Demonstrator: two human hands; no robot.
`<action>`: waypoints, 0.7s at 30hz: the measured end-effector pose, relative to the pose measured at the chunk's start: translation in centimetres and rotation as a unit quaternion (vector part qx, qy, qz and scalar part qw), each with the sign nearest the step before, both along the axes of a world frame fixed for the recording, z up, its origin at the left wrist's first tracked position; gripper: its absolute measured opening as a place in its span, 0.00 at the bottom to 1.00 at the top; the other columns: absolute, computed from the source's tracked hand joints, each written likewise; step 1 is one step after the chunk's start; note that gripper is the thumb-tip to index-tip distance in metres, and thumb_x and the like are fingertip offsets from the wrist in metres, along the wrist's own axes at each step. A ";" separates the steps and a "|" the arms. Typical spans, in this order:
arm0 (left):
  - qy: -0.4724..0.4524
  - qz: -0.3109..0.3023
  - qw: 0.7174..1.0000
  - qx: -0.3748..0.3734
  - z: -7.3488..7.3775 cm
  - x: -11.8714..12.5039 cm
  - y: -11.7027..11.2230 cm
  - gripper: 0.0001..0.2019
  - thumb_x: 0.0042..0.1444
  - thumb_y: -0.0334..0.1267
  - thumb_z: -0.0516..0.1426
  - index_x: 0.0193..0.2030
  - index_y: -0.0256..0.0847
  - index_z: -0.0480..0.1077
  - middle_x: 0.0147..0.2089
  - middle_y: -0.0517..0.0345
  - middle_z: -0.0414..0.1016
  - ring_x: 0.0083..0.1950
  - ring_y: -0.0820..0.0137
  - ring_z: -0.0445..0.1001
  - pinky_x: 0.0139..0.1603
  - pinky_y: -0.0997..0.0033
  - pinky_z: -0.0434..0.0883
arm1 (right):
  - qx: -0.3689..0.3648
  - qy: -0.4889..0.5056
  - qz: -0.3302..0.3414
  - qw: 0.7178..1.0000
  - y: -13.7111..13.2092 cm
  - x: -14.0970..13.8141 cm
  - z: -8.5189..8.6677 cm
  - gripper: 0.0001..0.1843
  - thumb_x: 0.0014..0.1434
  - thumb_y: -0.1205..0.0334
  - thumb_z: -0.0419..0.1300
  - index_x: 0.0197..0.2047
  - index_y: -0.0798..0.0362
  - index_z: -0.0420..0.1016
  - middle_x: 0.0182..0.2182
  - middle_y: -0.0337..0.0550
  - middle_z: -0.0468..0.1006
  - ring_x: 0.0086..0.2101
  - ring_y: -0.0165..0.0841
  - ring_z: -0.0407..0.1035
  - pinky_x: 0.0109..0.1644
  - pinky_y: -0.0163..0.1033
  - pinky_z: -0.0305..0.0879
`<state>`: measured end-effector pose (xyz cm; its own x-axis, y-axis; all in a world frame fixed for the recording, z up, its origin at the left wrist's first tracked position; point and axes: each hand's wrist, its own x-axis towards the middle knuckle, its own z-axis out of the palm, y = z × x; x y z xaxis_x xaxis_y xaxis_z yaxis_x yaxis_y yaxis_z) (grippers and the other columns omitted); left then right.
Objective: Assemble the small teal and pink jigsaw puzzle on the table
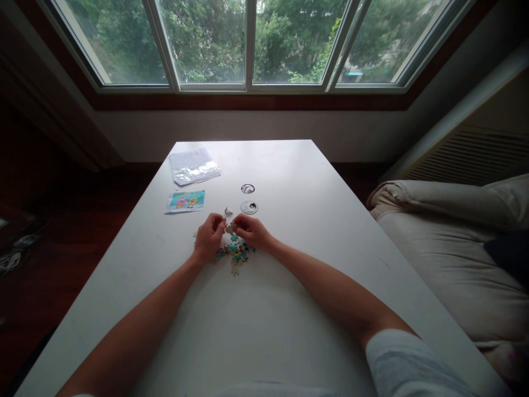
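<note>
Both bare forearms stretch out over the smooth white worktop (297, 320). The left hand (209, 237) and right hand (252, 231) meet fingertip to fingertip, each curled and pinching a pale jigsaw piece (230, 226) just above a small heap of colourful loose pieces (236, 255). Beyond lie two round metal discs (249, 207), a glossy cartoon picture card (185, 200) and a crinkled clear plastic bag (194, 166). A cream sofa (446, 248) stands to the right, below a wide bay window (248, 85).
</note>
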<state>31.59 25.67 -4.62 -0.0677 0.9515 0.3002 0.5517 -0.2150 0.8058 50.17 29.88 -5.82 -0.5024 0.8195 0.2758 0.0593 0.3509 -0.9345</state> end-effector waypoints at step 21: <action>0.065 -0.054 0.996 0.025 0.2 0.5 -0.5 0.08 0.64 0.41 0.54 0.46 0.44 0.72 0.30 0.63 0.71 0.31 0.72 0.68 0.36 0.73 0.65 | 0.085 -0.106 -0.116 0.984 0.2 0.5 0.3 0.10 0.58 0.65 0.55 0.43 0.51 0.74 0.22 0.31 0.67 0.24 0.26 0.59 0.32 0.32 0.54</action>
